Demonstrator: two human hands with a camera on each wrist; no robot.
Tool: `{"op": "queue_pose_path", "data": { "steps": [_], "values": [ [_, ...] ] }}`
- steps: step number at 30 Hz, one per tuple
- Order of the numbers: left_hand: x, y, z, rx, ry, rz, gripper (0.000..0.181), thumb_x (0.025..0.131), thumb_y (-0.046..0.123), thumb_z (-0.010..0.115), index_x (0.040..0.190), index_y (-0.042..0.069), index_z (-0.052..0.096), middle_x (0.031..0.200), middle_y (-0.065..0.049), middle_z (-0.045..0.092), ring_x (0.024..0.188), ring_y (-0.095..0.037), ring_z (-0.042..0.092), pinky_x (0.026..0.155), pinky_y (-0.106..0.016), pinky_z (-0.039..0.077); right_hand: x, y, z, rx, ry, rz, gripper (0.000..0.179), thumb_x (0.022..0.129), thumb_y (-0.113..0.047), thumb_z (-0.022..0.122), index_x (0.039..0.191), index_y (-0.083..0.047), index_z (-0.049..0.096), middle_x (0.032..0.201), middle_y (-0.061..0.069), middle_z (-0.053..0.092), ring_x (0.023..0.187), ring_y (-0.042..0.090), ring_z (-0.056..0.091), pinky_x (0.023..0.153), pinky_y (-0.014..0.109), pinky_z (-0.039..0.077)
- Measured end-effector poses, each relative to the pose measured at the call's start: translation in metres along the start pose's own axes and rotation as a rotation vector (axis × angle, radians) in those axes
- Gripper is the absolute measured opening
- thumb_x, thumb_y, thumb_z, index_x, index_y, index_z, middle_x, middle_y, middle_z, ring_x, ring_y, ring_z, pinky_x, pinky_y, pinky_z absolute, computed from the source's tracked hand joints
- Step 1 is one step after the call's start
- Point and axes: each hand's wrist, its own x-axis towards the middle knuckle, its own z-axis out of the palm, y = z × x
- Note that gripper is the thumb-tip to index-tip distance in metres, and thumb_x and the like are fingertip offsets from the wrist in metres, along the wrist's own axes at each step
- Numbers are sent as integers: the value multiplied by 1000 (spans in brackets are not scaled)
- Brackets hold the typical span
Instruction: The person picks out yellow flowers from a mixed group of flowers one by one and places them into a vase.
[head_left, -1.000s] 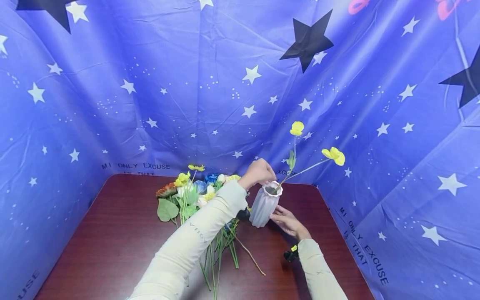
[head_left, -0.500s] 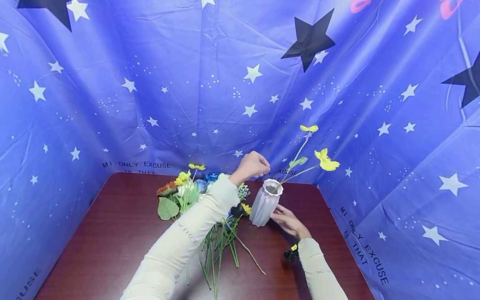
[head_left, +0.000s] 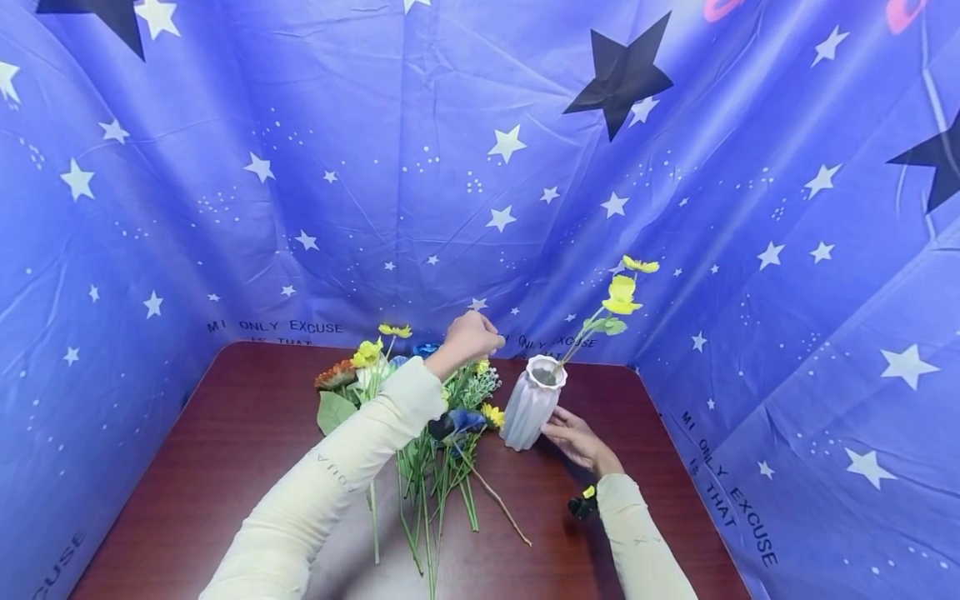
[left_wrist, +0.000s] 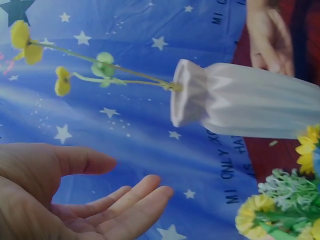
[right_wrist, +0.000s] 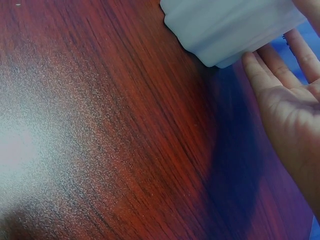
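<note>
Head view: had left grip (head_left: 468, 340) released above flower pile (head_left: 467, 422) on bench (head_left: 187, 454), right grip (head_left: 577, 440) unclenched and touching white vase (head_left: 525, 412) bearing two yellow flowers (head_left: 622, 296).

Cloth (head_left: 450, 183) reads "MI ONLY EXCUSE IS THAT", low on right and back; "CUSE" at lower left. Left sleeve (head_left: 330, 473): small letters, unclear.

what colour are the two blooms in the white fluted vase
Yellow; the two thin-stemmed blooms show best in the left wrist view.
</note>
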Motion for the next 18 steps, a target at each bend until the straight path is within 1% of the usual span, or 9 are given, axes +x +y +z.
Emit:
{"op": "queue_pose_path", "data": {
  "steps": [2, 5, 7, 9, 10, 12, 14, 16, 18],
  "values": [
    [-1, -5, -1, -24, -32, -69, 22, 91, 11, 71, 72, 11, 62, 66, 0, 64, 52, -8, 53, 51, -17, 53, 0, 0, 0, -4, 8, 5, 74, 99, 13, 46, 156, 14, 0, 139, 8, 51, 118, 0, 59, 105, 17, 50],
    [0, -12, 0, -39, -68, -141, 29, 93, 11, 69, 66, 10, 57, 62, -2, 62, 53, -11, 55, 51, -19, 54, 0, -1, 0, -3, 17, 14, 73, 100, 12, 46, 157, 13, 1, 142, 11, 48, 117, -1, 58, 105, 16, 50],
    [1, -18, 2, -55, -79, -177, 21, 93, 10, 68, 74, 7, 60, 61, -2, 60, 53, -12, 55, 50, -20, 54, 0, -1, 0, -1, 19, 17, 72, 100, 13, 45, 158, 12, 2, 142, 11, 47, 117, -1, 58, 105, 16, 50],
    [1, -24, 5, -82, -88, -202, 9, 93, 9, 67, 89, 2, 62, 62, -2, 57, 53, -12, 52, 51, -20, 53, 0, -1, -1, 0, 13, 19, 71, 100, 14, 44, 158, 12, 1, 142, 10, 47, 117, -1, 58, 105, 16, 49],
    [1, -26, 6, -96, -90, -212, 12, 93, 9, 67, 98, 0, 62, 64, -3, 58, 54, -12, 53, 53, -21, 54, -1, -1, -1, -2, 8, 18, 71, 100, 14, 43, 157, 13, 1, 142, 10, 48, 117, -1, 58, 105, 16, 49],
    [0, -31, 10, -132, -105, -227, 29, 94, 9, 67, 119, -5, 59, 71, -8, 62, 59, -16, 59, 61, -26, 60, -1, 0, -1, -5, 0, 12, 72, 100, 14, 43, 157, 13, 0, 141, 10, 48, 118, -1, 58, 106, 16, 49],
    [-1, -34, 12, -158, -128, -230, 44, 95, 9, 67, 132, -8, 52, 82, -17, 68, 70, -25, 68, 74, -33, 65, -1, 0, -1, -4, -6, 8, 72, 100, 13, 45, 157, 14, -1, 140, 9, 49, 118, 0, 58, 106, 16, 49],
    [-3, -38, 14, -167, -154, -232, 50, 95, 9, 65, 138, -11, 49, 96, -26, 72, 87, -36, 74, 87, -42, 65, 0, 0, -1, -4, -9, 4, 73, 100, 12, 46, 157, 14, -1, 140, 8, 50, 118, 0, 58, 106, 16, 49],
    [-5, -41, 15, -162, -176, -229, 49, 96, 8, 63, 137, -14, 49, 102, -31, 72, 99, -42, 73, 92, -46, 63, 0, 0, -1, 0, -11, 4, 74, 100, 11, 47, 157, 13, 0, 139, 7, 50, 118, 0, 58, 106, 16, 49]
  ]
}}
